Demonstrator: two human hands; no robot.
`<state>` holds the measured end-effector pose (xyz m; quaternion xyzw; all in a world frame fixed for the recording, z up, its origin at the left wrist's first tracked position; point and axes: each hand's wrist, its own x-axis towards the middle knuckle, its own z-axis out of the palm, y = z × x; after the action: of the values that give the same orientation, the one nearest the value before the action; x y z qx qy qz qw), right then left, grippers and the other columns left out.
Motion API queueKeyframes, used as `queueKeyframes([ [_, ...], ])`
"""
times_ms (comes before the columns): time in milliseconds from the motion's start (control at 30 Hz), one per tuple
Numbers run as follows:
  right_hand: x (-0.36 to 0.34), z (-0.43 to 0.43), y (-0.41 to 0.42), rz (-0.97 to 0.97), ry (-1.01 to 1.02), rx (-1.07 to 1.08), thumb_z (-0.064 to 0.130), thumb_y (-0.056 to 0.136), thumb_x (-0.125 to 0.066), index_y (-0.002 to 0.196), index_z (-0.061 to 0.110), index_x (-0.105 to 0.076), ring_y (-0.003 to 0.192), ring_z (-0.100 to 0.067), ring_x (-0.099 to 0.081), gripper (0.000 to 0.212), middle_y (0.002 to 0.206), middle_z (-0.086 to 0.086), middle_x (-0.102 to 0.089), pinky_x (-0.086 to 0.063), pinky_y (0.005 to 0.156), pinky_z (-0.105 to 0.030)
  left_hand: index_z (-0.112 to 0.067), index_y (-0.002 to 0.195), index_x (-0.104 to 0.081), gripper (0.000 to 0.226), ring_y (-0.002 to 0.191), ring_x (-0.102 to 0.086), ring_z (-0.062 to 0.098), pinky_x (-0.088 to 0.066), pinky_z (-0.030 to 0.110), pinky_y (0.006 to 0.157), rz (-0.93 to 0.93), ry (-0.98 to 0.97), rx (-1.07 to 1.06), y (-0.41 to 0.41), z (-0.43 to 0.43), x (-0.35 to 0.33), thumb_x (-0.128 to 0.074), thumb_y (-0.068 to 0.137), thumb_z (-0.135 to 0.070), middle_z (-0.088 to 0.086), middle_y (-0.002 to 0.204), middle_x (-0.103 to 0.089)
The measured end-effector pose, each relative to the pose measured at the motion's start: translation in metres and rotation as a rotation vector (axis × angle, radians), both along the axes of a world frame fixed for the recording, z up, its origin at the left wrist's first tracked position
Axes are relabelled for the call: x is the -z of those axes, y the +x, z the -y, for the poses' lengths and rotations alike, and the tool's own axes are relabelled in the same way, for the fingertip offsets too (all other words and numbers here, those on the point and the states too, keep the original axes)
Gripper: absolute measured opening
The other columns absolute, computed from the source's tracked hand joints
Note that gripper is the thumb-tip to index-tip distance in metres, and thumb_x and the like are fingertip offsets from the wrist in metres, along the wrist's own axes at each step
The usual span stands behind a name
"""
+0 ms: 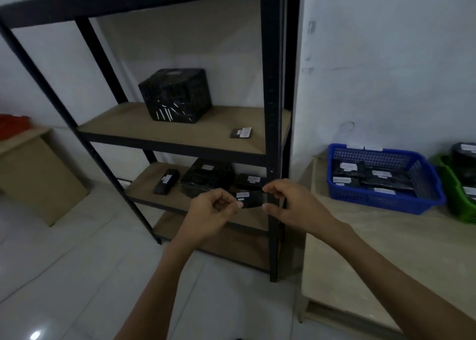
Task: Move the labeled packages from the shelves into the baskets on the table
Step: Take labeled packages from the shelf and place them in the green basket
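Left hand: the left hand (211, 210) is curled, its thumb and fingertips pinching the left end of a small package (253, 200); the remaining fingers are folded in toward the palm.
Right hand: the right hand (288, 202) grips the right end of the same package, one finger on the upper corner and the thumb under the lower edge, with a gap open between them.
Small package: black and flat with a white label facing up, it is held in the air between the two hands, in front of the shelf unit (273, 82) at the level of its lower board, by the right front post.
Lower board: behind the hands lie a long package (166, 181) on the left, a bulky package (208, 178) in the middle and a rear package (249, 181) on the right, all black with white labels.
Middle board: a flat package (240, 133) lies near the right front edge; a black crate-like box (176, 95) stands farther back and left.
Table: a pale table (386, 249) stands to the right of the shelves.
Blue basket: the blue basket (381, 201) sits at the table's far end and holds several black labeled packages.
Green basket: a green basket (461, 207) stands just right of the blue one, partly cut off by the frame, with dark packages in it.
Far left: a cardboard box (38, 180) stands on the tiled floor.
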<state>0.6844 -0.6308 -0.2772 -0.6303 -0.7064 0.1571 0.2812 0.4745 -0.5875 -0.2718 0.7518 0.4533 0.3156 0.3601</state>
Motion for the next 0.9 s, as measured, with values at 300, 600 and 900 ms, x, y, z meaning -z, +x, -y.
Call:
queueKeyframes([
  [300, 0.017, -0.129, -0.031, 0.119, 0.039, 0.090, 0.034, 0.087, -0.062, 0.123, 0.021, -0.054, 0.105, -0.005, -0.049, 0.039, 0.120, 0.008, -0.047, -0.039, 0.083, -0.015, -0.012, 0.082, -0.068, 0.010, 0.067, -0.059, 0.004, -0.048, 0.016, 0.065, -0.001, 0.010, 0.113, 0.009, -0.174, 0.013, -0.069, 0.086, -0.021, -0.002, 0.074, -0.067],
  [600, 0.041, -0.205, -0.045, 0.248, 0.059, 0.263, 0.047, 0.089, -0.051, 0.124, 0.014, -0.054, 0.121, -0.023, -0.047, 0.049, 0.134, -0.005, -0.047, -0.039, 0.106, -0.037, -0.023, 0.103, -0.061, 0.014, 0.095, -0.057, 0.007, -0.045, 0.022, 0.086, -0.041, 0.050, 0.194, 0.056, -0.295, 0.018, -0.058, 0.090, -0.018, -0.009, 0.099, -0.062],
  [900, 0.054, -0.244, -0.045, 0.445, -0.127, 0.391, 0.067, 0.089, -0.003, 0.131, 0.000, -0.049, 0.130, -0.032, -0.044, 0.092, 0.137, -0.020, -0.049, -0.027, 0.110, -0.050, -0.026, 0.135, -0.052, 0.039, 0.132, -0.040, 0.023, -0.031, 0.038, 0.108, -0.520, 0.333, 0.342, 0.087, -0.359, 0.043, -0.044, 0.098, -0.036, 0.000, 0.144, -0.047],
])
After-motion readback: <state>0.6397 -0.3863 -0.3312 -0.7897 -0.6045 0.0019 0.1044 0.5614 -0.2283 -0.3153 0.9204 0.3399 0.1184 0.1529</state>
